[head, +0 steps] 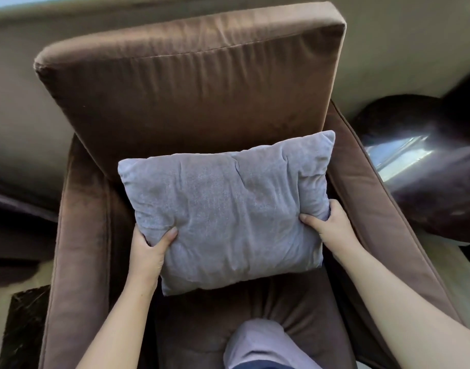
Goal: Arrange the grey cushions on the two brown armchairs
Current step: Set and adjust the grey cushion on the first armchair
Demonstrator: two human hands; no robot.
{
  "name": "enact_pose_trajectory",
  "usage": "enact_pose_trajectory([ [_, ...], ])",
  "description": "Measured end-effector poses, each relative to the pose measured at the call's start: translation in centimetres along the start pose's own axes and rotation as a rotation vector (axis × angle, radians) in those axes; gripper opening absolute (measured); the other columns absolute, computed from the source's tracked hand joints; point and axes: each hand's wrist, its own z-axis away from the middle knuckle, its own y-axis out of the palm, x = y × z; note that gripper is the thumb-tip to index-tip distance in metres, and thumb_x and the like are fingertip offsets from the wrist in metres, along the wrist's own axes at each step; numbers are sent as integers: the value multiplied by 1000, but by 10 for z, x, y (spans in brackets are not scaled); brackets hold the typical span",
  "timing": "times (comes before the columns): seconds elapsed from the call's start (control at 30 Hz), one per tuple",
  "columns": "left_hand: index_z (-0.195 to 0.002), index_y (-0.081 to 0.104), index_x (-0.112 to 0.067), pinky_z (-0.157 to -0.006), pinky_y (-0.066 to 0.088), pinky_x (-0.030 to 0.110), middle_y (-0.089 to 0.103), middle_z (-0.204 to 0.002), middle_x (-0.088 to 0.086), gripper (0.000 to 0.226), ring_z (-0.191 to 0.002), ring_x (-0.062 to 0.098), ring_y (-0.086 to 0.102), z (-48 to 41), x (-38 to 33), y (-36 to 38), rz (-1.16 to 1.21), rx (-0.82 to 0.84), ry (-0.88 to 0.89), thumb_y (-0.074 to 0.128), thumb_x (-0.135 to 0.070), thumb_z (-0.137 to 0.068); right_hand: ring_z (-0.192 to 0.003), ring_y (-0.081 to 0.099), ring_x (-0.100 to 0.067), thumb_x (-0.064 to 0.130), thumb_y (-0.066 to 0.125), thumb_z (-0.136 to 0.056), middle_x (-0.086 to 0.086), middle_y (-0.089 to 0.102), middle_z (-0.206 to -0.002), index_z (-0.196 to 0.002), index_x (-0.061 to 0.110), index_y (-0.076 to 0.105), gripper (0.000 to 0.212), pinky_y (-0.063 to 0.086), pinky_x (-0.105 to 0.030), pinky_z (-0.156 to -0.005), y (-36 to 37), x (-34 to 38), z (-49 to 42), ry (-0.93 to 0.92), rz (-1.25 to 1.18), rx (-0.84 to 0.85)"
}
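Your left hand (151,249) and right hand (328,222) each grip a side edge of the grey cushion (225,209), thumbs pressed into its front. You hold it over the seat of the brown armchair (191,97), its far edge at the backrest. A knee (263,344) presses the near seat.

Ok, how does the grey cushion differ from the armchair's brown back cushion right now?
The grey cushion is far smaller than the brown back cushion. The grey cushion is plump and creased; the back cushion is a boxy slab with seamed edges. The left hand and right hand grip the grey cushion's sides; no hand touches the back cushion. Both are soft rectangular fabric cushions.
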Motion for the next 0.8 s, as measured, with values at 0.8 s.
enact_pose_trajectory([
  [0.8,-111,61,-42,-90,52,31,72,-111,-14,45,-105,3,67,-64,42,-10,-127,23,-209,83,-18,-79,-83,63,-5,4,73,-82,5,67,-92,-101,23,60,30,48,-23,-72,50,-33,-61,93,-92,-8],
])
